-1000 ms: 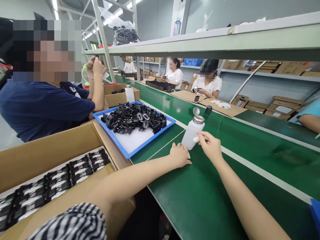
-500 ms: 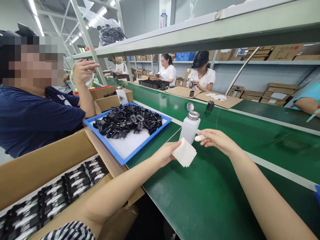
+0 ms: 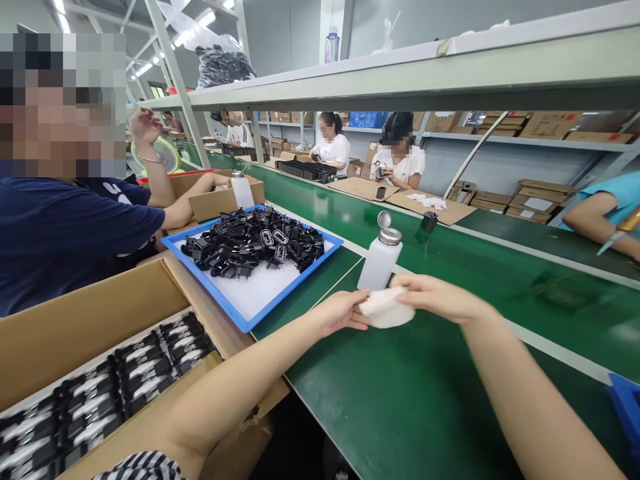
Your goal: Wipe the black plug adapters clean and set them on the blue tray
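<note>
Viewing through the head camera, I locate the white cloth pad (image 3: 387,310) between my two hands, above the green bench (image 3: 380,400). My left hand (image 3: 344,313) pinches the pad's left edge, fingers extended toward its underside. My right hand (image 3: 427,293) grips the opposite edge from above; motion blur softens its fingertips, so I cannot tell exact finger placement. I cannot tell whether the pad's underside touches the bench.

Just beyond the pad stands a white bottle (image 3: 381,261), its metal lid (image 3: 384,219) hinged open. Left of the bottle, well apart from the pad, a blue tray (image 3: 295,285) carries heaped black plugs (image 3: 260,241). Nearer, at lower left, an open carton (image 3: 90,287) contains rows of black parts (image 3: 143,370).
</note>
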Demonstrator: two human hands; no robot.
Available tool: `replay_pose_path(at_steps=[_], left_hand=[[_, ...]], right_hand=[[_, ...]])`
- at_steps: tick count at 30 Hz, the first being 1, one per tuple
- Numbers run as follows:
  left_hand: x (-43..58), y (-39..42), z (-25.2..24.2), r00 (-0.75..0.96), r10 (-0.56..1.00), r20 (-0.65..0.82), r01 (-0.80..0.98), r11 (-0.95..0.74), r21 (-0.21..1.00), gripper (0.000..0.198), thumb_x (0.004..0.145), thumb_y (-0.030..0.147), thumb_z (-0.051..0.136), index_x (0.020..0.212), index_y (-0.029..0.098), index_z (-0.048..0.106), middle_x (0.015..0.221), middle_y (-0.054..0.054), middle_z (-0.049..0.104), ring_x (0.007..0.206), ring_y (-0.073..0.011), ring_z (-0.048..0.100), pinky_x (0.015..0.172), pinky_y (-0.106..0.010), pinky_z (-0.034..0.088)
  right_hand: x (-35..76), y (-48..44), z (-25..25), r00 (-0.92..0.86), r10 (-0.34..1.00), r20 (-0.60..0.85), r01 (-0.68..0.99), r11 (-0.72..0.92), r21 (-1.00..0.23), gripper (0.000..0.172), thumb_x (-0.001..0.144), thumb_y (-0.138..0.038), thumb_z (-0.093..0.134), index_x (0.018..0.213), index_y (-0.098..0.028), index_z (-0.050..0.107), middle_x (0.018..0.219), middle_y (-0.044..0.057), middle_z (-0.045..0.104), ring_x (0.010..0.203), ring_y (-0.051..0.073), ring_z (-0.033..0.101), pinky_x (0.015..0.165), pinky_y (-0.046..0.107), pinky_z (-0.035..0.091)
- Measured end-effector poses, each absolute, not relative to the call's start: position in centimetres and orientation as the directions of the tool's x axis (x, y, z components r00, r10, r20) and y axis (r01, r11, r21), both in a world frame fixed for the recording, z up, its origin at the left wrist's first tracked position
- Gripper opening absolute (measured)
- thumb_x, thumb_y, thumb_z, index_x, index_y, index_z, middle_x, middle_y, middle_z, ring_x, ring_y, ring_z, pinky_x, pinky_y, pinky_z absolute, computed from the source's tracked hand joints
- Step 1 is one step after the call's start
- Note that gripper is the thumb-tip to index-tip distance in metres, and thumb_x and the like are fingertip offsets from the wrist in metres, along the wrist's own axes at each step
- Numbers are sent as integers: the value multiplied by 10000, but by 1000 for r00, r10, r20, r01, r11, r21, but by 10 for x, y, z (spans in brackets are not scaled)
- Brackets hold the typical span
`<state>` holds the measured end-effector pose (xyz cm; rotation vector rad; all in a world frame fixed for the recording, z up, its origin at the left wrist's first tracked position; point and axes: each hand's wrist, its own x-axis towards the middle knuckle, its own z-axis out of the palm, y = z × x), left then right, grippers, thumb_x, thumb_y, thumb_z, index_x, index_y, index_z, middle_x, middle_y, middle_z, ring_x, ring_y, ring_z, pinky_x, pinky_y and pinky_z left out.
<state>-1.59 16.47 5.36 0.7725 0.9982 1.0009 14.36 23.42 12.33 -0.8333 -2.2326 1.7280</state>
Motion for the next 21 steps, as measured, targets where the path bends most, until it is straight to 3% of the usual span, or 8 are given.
replay_pose_path(at_steps=[4, 7, 10, 14, 18, 21], left_hand=[[-20, 169, 50, 279, 901, -331, -84, 366, 927, 350, 717, 441, 401, 807, 130, 535, 847, -64, 582, 733, -142, 552, 664, -254, 384], [-22, 174, 44, 191, 928, -320, 162, 292, 943, 278, 705, 370, 435, 783, 124, 536, 820, -52, 587, 682, -123, 555, 647, -236, 384], [-25, 178, 38, 140, 957, -256, 328, 199, 924, 202, 693, 280, 456, 764, 108, 537, 780, -49, 587, 627, -106, 552, 639, -221, 393], [-28, 178, 35, 189, 960, -207, 406, 116, 907, 194, 690, 255, 454, 782, 111, 545, 761, -37, 586, 626, -97, 548, 634, -199, 402], [-28, 176, 38, 235, 963, -134, 586, -30, 810, 216, 686, 299, 453, 783, 146, 571, 653, -1, 584, 618, -100, 530, 584, -176, 385], [-27, 176, 41, 249, 964, -95, 662, -98, 743, 225, 688, 311, 447, 797, 164, 578, 633, 11, 580, 605, -99, 516, 554, -165, 369]], right_hand=[[174, 254, 166, -570, 786, -239, 500, 100, -860, 159, 599, -317, 517, 625, -165, 483, 520, -6, 486, 425, 94, 431, 365, 197, 274], [160, 276, 170, -232, 972, -27, 569, 114, -814, 87, 636, -227, 448, 643, -147, 480, 598, 45, 525, 493, 131, 472, 427, 234, 324], [125, 286, 158, -28, 975, 221, 570, 197, -797, 113, 668, -230, 386, 719, -150, 448, 740, 72, 523, 633, 167, 483, 504, 251, 339], [84, 272, 146, 11, 909, 416, 607, 324, -726, 180, 728, -284, 306, 837, -168, 391, 786, 79, 517, 716, 194, 480, 553, 259, 334], [68, 250, 140, -91, 854, 512, 778, 382, -500, 205, 759, -288, 258, 885, -156, 353, 671, 86, 524, 610, 225, 492, 493, 279, 301], [63, 245, 133, -141, 811, 568, 831, 409, -376, 173, 765, -243, 260, 871, -140, 350, 699, 105, 529, 664, 233, 501, 516, 280, 311]])
